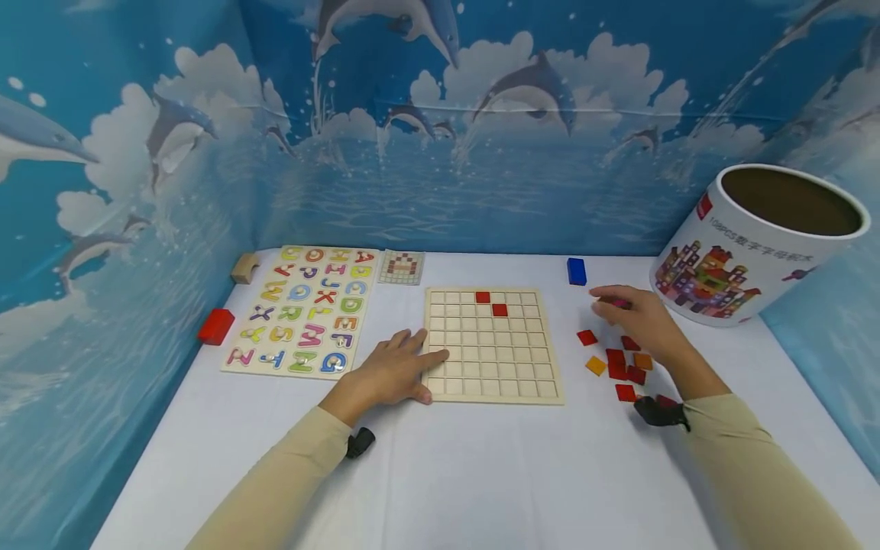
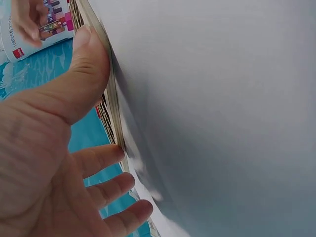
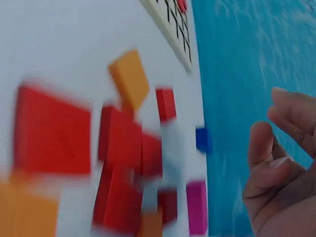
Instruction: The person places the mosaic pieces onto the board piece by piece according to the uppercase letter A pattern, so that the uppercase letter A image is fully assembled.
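Observation:
My left hand (image 1: 395,369) rests at the left edge of a wooden grid board (image 1: 505,372), fingers spread, thumb and index touching it. In the left wrist view the thumb (image 2: 89,59) lies against the board's side. Two red square tiles (image 1: 499,310) sit in cells near the board's far edge. My right hand (image 1: 635,321) hovers above loose tiles right of the board, its fingers loosely bent; nothing shows between them in the right wrist view. Red tiles (image 3: 118,138) and orange tiles (image 3: 131,79) lie there, partly blurred, with a magenta block (image 3: 197,207) close by.
A wooden alphabet puzzle board (image 1: 302,313) lies at the left, with a small pattern card (image 1: 401,267) beside it. A red block (image 1: 216,327) and a plain wooden block (image 1: 244,268) border it. A blue block (image 1: 577,272) and a large white bucket (image 1: 729,252) stand at the back right.

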{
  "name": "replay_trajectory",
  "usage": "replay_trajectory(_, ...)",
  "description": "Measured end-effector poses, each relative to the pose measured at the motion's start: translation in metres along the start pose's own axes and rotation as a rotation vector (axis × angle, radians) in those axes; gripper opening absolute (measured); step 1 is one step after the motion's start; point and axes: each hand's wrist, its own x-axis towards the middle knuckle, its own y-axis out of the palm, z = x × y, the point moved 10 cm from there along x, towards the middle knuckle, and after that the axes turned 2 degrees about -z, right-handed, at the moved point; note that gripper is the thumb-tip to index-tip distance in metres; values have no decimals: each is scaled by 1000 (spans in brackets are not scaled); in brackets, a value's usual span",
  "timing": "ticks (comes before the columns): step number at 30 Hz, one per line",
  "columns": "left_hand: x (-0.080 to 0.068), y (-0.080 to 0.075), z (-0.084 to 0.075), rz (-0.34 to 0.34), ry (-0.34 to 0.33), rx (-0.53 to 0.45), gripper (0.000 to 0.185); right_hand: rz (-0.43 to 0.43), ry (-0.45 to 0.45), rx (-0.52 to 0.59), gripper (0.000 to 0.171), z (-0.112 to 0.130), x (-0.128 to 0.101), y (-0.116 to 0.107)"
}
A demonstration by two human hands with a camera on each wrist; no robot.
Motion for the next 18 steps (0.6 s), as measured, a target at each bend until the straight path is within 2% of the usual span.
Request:
replay_trajectory(4,0,0,0,-1,-2,3,82,-60,142,113,69,-48,-24,-28)
replay_trajectory(9,-2,-1,0,1,-3,-9,82,-79,238,199,71,-82,-39,-36)
replay_trajectory(13,-2,-1,-2,4,2,-22,82,-37,269,241,69,-87,-39,-25)
replay_trajectory(18,-1,-3,-3,10,-5,-13,82,61,244,295,68,-68,-29,-2)
